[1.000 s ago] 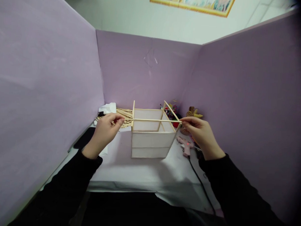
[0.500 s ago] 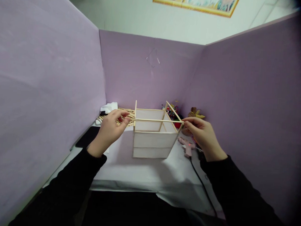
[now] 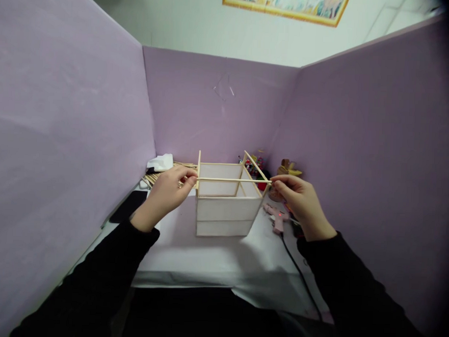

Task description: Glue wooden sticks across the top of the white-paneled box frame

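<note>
A thin wooden stick (image 3: 233,180) lies level across the near top of a small box-shaped model (image 3: 223,210) made of wooden sticks and white panels. My left hand (image 3: 172,189) pinches the stick's left end, close to the model's left upright. At the other end, my right hand (image 3: 297,200) has its thumb and fingertips closed on the stick, by the top right corner. Whether the stick touches the uprights I cannot tell. Slanted and upright sticks rise above the panels at the right side, and the model stands on the white-covered table (image 3: 170,255).
Right of the model lies a pink glue gun (image 3: 279,219), its red light on, with a black cord running toward me. At left are a dark phone-like slab (image 3: 129,207), a white tissue (image 3: 161,162) and loose sticks (image 3: 154,178). Purple boards (image 3: 219,114) enclose three sides.
My left fingertips have moved in against the stick's left end at the model's upright. My right hand keeps its hold. The whole view has shifted slightly.
</note>
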Available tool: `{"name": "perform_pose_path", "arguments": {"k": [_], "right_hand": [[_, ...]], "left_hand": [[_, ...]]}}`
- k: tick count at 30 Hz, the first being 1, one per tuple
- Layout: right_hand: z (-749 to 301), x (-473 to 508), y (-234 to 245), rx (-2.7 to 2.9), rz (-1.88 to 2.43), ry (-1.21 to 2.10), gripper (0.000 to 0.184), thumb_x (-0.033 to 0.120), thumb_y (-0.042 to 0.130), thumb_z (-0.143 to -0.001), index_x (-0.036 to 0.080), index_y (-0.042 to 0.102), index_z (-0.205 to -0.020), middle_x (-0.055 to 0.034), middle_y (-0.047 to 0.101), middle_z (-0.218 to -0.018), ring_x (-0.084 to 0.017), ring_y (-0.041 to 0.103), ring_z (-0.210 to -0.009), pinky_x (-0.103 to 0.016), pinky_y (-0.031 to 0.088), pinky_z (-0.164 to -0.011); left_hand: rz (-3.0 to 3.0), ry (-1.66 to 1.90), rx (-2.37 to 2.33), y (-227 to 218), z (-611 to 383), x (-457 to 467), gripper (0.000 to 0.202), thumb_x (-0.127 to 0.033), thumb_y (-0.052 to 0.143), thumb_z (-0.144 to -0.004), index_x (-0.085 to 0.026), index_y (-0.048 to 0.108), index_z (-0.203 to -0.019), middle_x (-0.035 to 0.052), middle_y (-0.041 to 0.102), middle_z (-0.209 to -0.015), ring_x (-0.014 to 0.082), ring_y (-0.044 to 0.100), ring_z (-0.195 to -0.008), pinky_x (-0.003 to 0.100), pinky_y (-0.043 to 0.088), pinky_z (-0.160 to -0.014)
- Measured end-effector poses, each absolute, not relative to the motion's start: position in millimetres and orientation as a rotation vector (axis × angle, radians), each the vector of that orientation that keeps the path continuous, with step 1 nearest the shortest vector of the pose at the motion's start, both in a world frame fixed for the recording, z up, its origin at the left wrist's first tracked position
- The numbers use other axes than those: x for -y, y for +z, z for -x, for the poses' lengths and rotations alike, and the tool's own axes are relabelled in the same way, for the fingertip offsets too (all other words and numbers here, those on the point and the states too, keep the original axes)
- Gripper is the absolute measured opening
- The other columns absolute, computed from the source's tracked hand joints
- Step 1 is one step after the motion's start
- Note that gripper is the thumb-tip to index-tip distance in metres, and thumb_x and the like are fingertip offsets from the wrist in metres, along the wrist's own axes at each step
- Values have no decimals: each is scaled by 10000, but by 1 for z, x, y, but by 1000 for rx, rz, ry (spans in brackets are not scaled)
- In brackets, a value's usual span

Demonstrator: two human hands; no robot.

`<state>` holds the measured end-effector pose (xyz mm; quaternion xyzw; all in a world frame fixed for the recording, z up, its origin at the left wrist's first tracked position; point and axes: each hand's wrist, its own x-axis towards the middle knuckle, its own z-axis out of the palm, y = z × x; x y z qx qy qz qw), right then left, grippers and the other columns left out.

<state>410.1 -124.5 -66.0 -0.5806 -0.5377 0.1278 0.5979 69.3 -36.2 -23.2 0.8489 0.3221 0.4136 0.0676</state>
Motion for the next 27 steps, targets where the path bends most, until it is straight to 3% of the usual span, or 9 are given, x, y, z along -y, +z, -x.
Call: {"name": "perform_pose_path", "arguments": {"k": [6,27], "right_hand": [[-405,124,-61,1272,1330,281,220,369,689,-797,191,769,-899,-38,711,-777,-161,627,-688,-269,504,-613],[-404,119,-62,1263,1326,290,231,398,704,-776,183,757,-841,-31,679,-719,-139,563,-611,-258,453,-549]], "left_hand": [[-2569,1218,-987,-22,-69,36,205,-315,534,-927,-190,696,-941,52,724,-937,194,641,-852,325,506,-758],[-2602,1201,-992,-18,-68,39,200,-283,528,-924,-186,679,-835,31,702,-846,169,607,-743,309,478,-734]]}}
